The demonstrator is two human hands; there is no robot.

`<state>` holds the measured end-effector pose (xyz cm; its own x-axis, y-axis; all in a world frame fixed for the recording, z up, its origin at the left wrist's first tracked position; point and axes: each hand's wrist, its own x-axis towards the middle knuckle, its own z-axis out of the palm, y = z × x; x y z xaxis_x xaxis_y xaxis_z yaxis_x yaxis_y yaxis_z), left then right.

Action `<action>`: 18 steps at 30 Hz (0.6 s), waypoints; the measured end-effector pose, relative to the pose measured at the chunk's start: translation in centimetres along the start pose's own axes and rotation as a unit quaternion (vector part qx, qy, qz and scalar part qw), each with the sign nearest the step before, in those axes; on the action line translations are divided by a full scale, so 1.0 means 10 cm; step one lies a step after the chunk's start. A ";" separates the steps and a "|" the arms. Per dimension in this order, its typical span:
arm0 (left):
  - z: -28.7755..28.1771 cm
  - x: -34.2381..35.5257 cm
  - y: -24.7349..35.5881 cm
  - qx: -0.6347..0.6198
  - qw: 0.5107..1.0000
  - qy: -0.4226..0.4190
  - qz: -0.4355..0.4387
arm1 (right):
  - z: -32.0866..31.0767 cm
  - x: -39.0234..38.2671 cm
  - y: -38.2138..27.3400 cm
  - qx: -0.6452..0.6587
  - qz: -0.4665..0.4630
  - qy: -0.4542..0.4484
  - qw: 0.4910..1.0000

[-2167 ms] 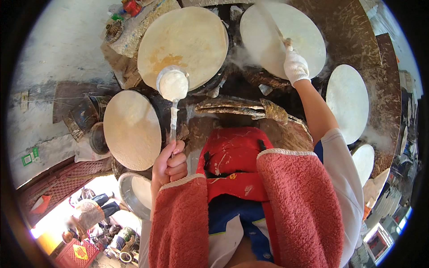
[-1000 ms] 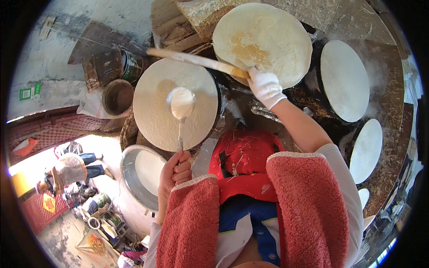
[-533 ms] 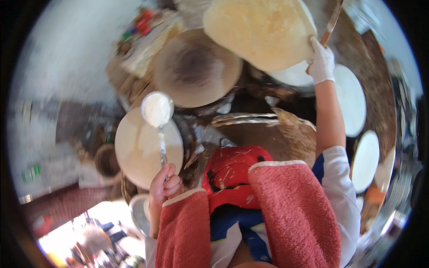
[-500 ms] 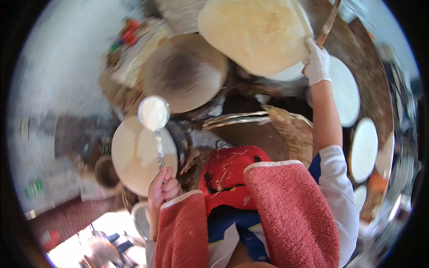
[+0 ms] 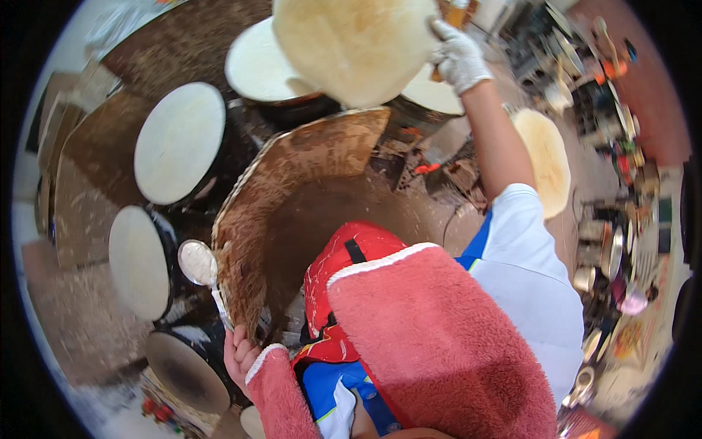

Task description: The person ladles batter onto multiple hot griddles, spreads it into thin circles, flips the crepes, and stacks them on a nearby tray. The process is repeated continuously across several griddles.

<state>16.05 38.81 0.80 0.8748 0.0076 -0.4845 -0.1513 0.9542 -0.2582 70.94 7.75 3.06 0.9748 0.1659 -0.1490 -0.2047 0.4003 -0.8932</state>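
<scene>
My left hand point(image 5: 240, 353), bare, is closed around the handle of a metal ladle point(image 5: 198, 262) whose bowl is full of white batter. It is above the curved brown counter, near round griddles. My right hand point(image 5: 462, 60), in a white knit glove, grips the edge of a large thin round flatbread point(image 5: 358, 47), pale with yellowish patches. A wooden stick point(image 5: 458, 10) is in the same hand, mostly hidden. The flatbread hangs over two griddles and partly covers them. White batter rounds point(image 5: 180, 143) point(image 5: 137, 263) cover the griddles at left.
A bare dark-centred griddle point(image 5: 189, 372) stands at lower left. The curved brown counter wall point(image 5: 292, 157) bends around me. Another flatbread point(image 5: 541, 162) lies at right, beyond my forearm. Farther right are stacked equipment, pans and a person point(image 5: 635, 300).
My view has turned to the right, so the griddles appear farther left. The flatbread has been carried along in my right hand, and the ladle in my left.
</scene>
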 end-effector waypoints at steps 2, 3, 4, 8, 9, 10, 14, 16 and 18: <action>0.14 0.30 -0.14 0.014 0.999 0.007 -0.051 | -0.83 -0.16 -0.59 -0.022 0.010 0.104 0.994; 0.21 0.50 -0.20 0.023 0.997 0.002 -0.078 | -1.24 -0.28 -0.80 -0.024 -0.050 0.143 0.988; 0.28 0.66 -0.27 0.033 0.994 -0.004 -0.105 | -1.61 -0.42 -1.01 0.015 -0.064 0.153 0.986; 0.55 1.18 -0.50 0.069 0.982 0.004 -0.177 | -3.00 -1.19 -1.49 0.065 -0.121 0.223 0.965; 0.60 1.29 -0.57 0.072 0.981 0.008 -0.177 | -3.31 -1.42 -1.46 0.069 -0.133 0.288 0.946; 0.64 1.37 -0.64 0.063 0.986 0.035 -0.147 | -3.60 -1.62 -1.37 0.080 -0.148 0.322 0.932; 0.81 1.74 -0.85 0.133 0.971 0.038 -0.193 | -4.34 -2.36 -0.47 0.074 -0.159 0.531 0.829; 0.86 1.86 -0.95 0.139 0.967 0.050 -0.205 | -4.46 -2.60 0.06 0.087 -0.148 0.608 0.775; 0.91 1.92 -1.04 0.121 0.971 0.069 -0.197 | -4.50 -2.71 0.40 0.141 -0.104 0.637 0.751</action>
<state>38.58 31.74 1.83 0.7709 -0.3958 -0.4991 0.3094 0.9176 -0.2497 47.65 -35.65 -15.56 0.2452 -0.8515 -0.4634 0.1276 0.5022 -0.8553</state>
